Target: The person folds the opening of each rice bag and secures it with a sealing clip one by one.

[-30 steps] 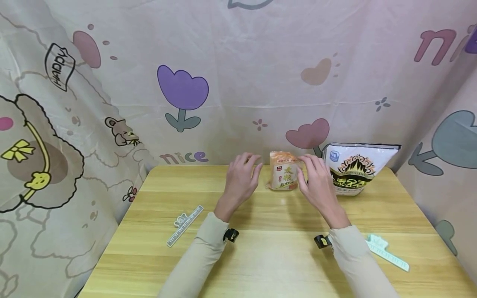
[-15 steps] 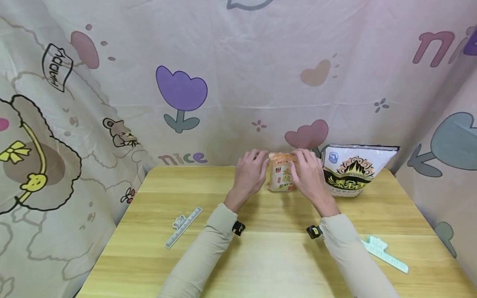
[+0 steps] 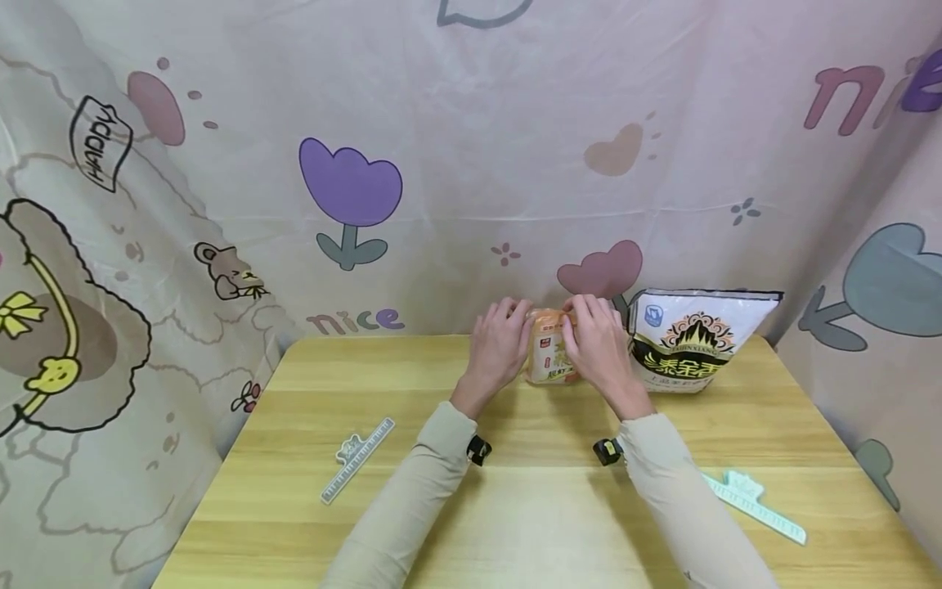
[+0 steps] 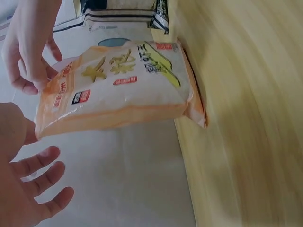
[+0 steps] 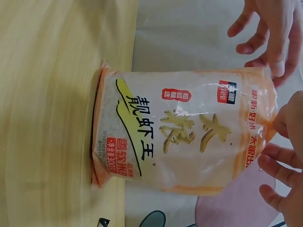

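Note:
A small orange-and-white bag of rice [image 3: 546,353] stands upright near the back edge of the table. My left hand [image 3: 500,348] pinches its top left corner, the other fingers spread away from the plastic in the left wrist view. At the opposite top corner, my right hand [image 3: 599,348] pinches the orange edge between thumb and fingers. The right wrist view shows the bag's printed front [image 5: 184,127] almost whole, its bottom on the wood.
Right of my right hand stands a larger white, black and gold bag [image 3: 695,348]. A grey ruler-shaped clip [image 3: 356,460] lies on the left of the table [image 3: 545,523], a mint green one [image 3: 761,511] on the right. A printed curtain [image 3: 471,164] hangs behind.
Both hands have moved inward, from beside the small bag to its top corners. The bag's top now looks lower and more bunched between them. The clips and the larger bag stay put.

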The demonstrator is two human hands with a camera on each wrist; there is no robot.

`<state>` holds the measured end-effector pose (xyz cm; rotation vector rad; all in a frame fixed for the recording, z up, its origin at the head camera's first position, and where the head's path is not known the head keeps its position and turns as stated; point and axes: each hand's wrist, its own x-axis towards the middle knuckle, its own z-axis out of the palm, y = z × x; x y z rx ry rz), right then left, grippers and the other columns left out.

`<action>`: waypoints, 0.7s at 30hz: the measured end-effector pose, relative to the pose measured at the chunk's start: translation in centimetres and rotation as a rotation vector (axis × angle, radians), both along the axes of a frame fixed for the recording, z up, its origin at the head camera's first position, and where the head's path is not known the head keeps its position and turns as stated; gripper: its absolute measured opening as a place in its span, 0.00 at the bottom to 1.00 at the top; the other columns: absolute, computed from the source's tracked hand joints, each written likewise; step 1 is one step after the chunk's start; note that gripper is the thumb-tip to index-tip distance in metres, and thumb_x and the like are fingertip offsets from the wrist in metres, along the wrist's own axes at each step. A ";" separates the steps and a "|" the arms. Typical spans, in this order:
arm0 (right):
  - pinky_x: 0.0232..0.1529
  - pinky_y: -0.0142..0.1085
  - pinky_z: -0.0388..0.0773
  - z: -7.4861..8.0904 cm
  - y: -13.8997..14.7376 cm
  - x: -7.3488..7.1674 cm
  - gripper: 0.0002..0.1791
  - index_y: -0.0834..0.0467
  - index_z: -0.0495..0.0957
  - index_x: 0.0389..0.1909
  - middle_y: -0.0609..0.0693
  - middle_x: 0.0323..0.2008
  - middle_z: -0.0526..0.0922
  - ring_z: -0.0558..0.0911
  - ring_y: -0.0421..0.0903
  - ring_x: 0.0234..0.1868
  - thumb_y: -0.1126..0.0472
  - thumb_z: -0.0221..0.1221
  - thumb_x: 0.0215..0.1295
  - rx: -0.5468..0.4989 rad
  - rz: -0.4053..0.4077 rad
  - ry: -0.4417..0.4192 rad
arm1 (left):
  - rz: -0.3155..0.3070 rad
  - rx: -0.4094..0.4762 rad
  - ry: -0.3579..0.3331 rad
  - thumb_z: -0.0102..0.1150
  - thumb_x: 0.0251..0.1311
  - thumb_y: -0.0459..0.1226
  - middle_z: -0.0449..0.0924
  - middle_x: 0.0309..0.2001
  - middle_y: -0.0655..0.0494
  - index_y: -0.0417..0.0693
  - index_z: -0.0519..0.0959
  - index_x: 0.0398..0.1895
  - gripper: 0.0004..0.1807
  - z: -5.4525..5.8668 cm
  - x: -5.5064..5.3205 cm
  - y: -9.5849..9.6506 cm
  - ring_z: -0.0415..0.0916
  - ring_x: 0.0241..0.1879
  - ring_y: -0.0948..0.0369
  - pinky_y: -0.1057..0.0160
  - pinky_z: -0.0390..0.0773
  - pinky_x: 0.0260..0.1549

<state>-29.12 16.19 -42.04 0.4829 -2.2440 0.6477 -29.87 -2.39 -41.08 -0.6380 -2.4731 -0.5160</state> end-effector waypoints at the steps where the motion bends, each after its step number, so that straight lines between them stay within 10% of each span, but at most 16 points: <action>1: 0.47 0.55 0.73 0.0 0.0 -0.1 0.06 0.62 0.77 0.43 0.59 0.42 0.81 0.77 0.59 0.44 0.66 0.58 0.68 0.001 -0.002 0.000 | 0.001 0.000 0.005 0.49 0.79 0.43 0.80 0.51 0.52 0.51 0.79 0.61 0.16 0.0 -0.1 0.2 0.78 0.45 0.54 0.56 0.77 0.38; 21: 0.40 0.50 0.72 -0.5 -0.7 1.5 0.05 0.61 0.76 0.38 0.55 0.35 0.78 0.76 0.56 0.39 0.67 0.57 0.62 -0.015 0.032 0.014 | -0.009 0.031 0.071 0.54 0.76 0.39 0.75 0.39 0.56 0.51 0.79 0.42 0.05 -0.8 1.3 0.8 0.72 0.35 0.57 0.61 0.69 0.31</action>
